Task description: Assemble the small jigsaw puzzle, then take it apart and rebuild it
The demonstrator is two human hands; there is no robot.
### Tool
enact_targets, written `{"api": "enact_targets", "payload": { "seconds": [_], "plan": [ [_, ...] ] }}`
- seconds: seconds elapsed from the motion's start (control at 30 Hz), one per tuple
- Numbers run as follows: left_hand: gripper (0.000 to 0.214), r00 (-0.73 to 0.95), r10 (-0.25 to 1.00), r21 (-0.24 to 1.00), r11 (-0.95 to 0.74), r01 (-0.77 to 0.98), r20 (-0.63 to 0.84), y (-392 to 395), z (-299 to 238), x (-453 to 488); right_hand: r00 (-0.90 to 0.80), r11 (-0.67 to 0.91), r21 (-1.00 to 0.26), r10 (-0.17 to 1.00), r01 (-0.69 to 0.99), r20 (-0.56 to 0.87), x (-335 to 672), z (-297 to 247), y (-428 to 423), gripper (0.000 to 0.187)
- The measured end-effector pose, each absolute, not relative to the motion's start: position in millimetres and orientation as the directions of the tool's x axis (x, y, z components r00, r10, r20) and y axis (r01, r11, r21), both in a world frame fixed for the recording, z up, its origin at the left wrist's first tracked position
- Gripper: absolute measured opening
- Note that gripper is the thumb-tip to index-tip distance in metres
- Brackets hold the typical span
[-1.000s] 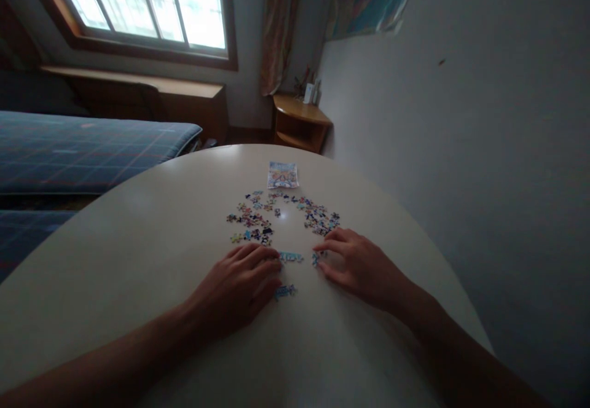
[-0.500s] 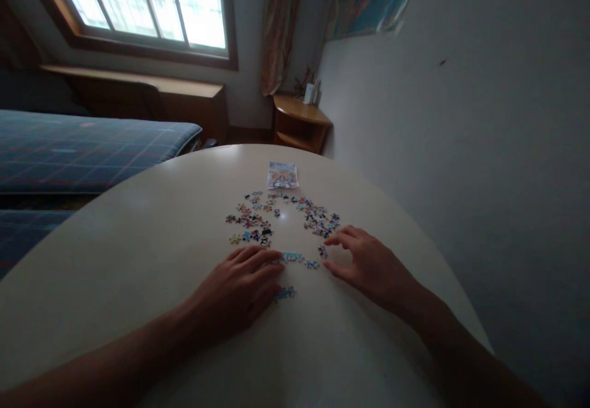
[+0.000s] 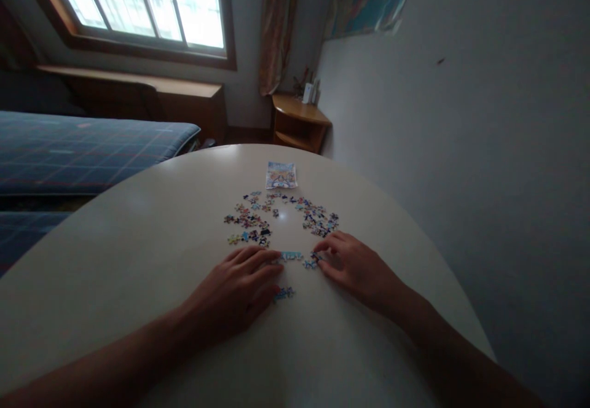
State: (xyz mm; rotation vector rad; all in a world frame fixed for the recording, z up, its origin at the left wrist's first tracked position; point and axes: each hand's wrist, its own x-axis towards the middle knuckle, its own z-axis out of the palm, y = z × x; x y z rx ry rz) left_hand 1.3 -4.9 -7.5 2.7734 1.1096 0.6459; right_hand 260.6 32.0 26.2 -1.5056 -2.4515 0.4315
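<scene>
My left hand (image 3: 242, 282) lies flat on the table, its fingertips at the left end of a joined light-blue strip of jigsaw pieces (image 3: 291, 255). By its thumb is a small blue cluster of pieces (image 3: 284, 294), partly covered. My right hand (image 3: 348, 265) has thumb and forefinger closed about a dark jigsaw piece (image 3: 316, 256). Right beside that piece lies a blue-and-white piece (image 3: 309, 264), near the strip's right end. Whether the two touch is too small to tell.
Loose jigsaw pieces lie in a left pile (image 3: 251, 219) and a right pile (image 3: 318, 216) on the round white table (image 3: 161, 230). Behind them is a picture packet (image 3: 281, 176). A wall (image 3: 461, 150) runs along the right; a plaid mattress (image 3: 92, 153) is at the left.
My right hand has moved left and closed on the dark piece, bringing it up to the blue-and-white piece. My left hand has stayed in place.
</scene>
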Motion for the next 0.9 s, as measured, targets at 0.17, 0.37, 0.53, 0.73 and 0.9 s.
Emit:
{"api": "enact_targets", "payload": {
  "seconds": [0.17, 0.37, 0.53, 0.73, 0.9],
  "plan": [
    [0.028, 0.653, 0.675, 0.232, -0.735, 0.637, 0.342, -4, -8, 1, -0.431, 0.398, -0.446, 0.902, 0.802, 0.029, 256, 25, 31, 0.016],
    [0.031, 0.651, 0.676, 0.229, -0.733, 0.64, 0.346, -5, -9, 1, -0.421, 0.368, -0.517, 0.907, 0.773, 0.016, 256, 25, 32, 0.018],
    [0.032, 0.65, 0.674, 0.233, -0.736, 0.636, 0.351, -4, -11, 2, -0.37, 0.324, -0.554, 0.928, 0.767, 0.031, 259, 21, 36, 0.021],
    [0.032, 0.657, 0.672, 0.229, -0.738, 0.635, 0.342, -5, -10, 1, -0.326, 0.312, -0.508, 0.943, 0.803, 0.063, 263, 19, 41, 0.022],
    [0.032, 0.651, 0.671, 0.241, -0.739, 0.63, 0.355, -5, -11, 1, -0.22, 0.226, -0.313, 0.974, 0.923, 0.054, 274, 25, 44, 0.025]
  ]
}}
